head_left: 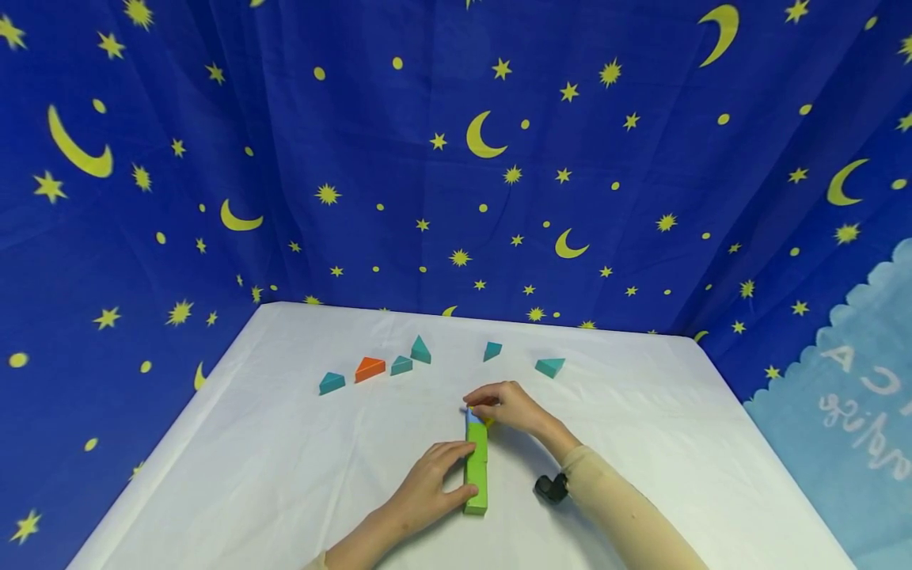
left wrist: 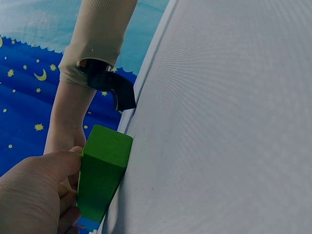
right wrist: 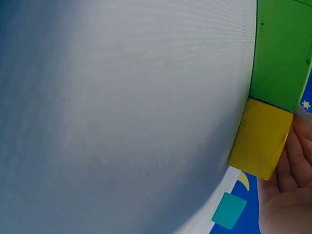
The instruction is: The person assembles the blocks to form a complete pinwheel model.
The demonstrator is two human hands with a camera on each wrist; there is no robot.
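Two green blocks (head_left: 476, 469) lie end to end in a line on the white table. At their far end is a blue block (head_left: 473, 416), with a yellow block (right wrist: 262, 139) against it on the right. My left hand (head_left: 430, 479) rests along the left side of the green blocks, thumb near the closer end and fingers farther up. In the left wrist view, the thumb touches the near green block (left wrist: 104, 170). My right hand (head_left: 514, 408) bends over the far end, its thumb and fingers pinching at the blue block's tip; they partly hide it.
Farther back stand several teal triangular blocks (head_left: 332, 383) and one orange triangular block (head_left: 370, 368). Two more teal pieces are back right, one of them a flat-lying block (head_left: 550, 366). A black device (head_left: 552, 488) sits at the right sleeve. A blue star-patterned curtain (head_left: 399, 174) surrounds the table.
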